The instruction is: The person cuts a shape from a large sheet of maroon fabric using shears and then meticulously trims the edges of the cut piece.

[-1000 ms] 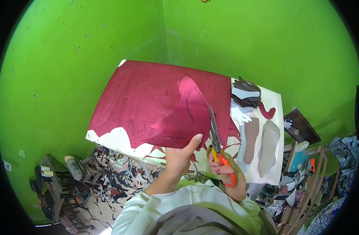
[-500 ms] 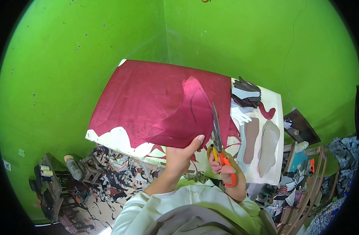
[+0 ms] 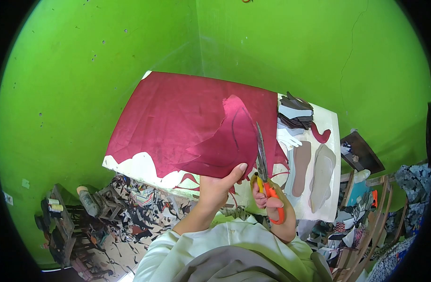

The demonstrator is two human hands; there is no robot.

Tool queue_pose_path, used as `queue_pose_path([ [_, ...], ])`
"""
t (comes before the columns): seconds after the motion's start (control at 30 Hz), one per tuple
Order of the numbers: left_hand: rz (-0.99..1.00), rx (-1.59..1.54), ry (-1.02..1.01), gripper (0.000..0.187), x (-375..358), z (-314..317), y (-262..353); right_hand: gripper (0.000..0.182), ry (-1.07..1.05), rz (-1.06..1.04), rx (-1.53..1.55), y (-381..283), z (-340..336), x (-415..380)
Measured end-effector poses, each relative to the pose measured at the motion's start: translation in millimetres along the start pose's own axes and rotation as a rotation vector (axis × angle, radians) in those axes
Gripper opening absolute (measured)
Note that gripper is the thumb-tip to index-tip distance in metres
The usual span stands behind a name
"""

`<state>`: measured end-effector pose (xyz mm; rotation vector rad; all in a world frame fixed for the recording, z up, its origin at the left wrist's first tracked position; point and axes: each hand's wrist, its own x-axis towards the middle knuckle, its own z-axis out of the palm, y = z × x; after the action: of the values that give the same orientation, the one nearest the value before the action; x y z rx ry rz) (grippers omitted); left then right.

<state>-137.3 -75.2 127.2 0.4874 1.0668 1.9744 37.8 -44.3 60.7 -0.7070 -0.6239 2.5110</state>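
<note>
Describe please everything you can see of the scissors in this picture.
The scissors have long, dark metal blades and handles of orange and yellow plastic. The right hand grips the handles, fingers through the loops. The blades point up and away from the person, nearly closed, and run along the right edge of the lifted dark red sheet, which the left hand holds up above the table.

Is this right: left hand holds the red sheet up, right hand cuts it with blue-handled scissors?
Not quite. The scissors have orange and yellow handles, not blue, as the head view shows. The rest holds: the left hand holds the red sheet up and the right hand cuts it.
</note>
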Motion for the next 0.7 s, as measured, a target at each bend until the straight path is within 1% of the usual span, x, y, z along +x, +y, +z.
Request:
queue_pose_path([
  [0.07, -0.002, 0.006, -0.011, 0.019, -0.3, -0.7, -0.3, 0.035, 0.029, -0.001, 0.029, -6.2, 16.4, -3.9],
  [0.1, -0.004, 0.009, -0.016, 0.019, -0.3, -1.1, -0.2, 0.036, 0.057, -0.010, 0.017, -22.4, 52.5, -15.6],
  [0.13, -0.007, 0.011, -0.019, 0.019, -0.1, -1.2, 0.2, 0.036, 0.085, -0.019, 0.006, -31.3, 71.8, -21.8],
  [0.23, -0.015, 0.021, -0.022, 0.019, 0.3, -1.5, 1.0, 0.036, 0.089, -0.010, 0.008, -31.6, 71.1, -21.9],
  [0.27, -0.018, 0.028, -0.021, 0.019, 0.5, -1.7, 0.7, 0.034, 0.096, 0.042, 0.016, -24.0, 45.7, -13.4],
  [0.3, -0.021, 0.036, -0.020, 0.019, 0.6, -1.8, 0.7, 0.033, 0.104, 0.094, 0.023, -9.7, -1.2, 2.4],
  [0.37, -0.037, 0.032, -0.025, 0.018, 0.9, -1.8, 1.7, 0.033, 0.106, 0.084, -0.043, -2.8, -18.0, 7.7],
  [0.43, -0.040, 0.034, -0.027, 0.017, 1.0, -1.8, 2.8, 0.034, 0.110, -0.005, -0.150, -4.6, 3.5, 0.3],
  [0.5, -0.031, 0.042, -0.028, 0.017, 1.1, -1.9, 3.6, 0.033, 0.149, -0.029, -0.176, -5.2, 9.8, -1.0],
  [0.57, -0.048, 0.058, -0.034, 0.017, 1.4, -3.4, 4.0, 0.033, 0.132, -0.018, -0.087, -12.3, 27.5, -6.3],
  [0.63, -0.051, 0.062, -0.044, 0.017, 1.2, -3.7, 3.7, 0.035, 0.042, -0.005, 0.077, -31.2, 70.0, -22.5],
  [0.7, -0.050, 0.060, -0.055, 0.017, 1.0, -3.4, 3.6, 0.036, 0.039, -0.010, 0.061, -31.1, 67.2, -23.0],
])
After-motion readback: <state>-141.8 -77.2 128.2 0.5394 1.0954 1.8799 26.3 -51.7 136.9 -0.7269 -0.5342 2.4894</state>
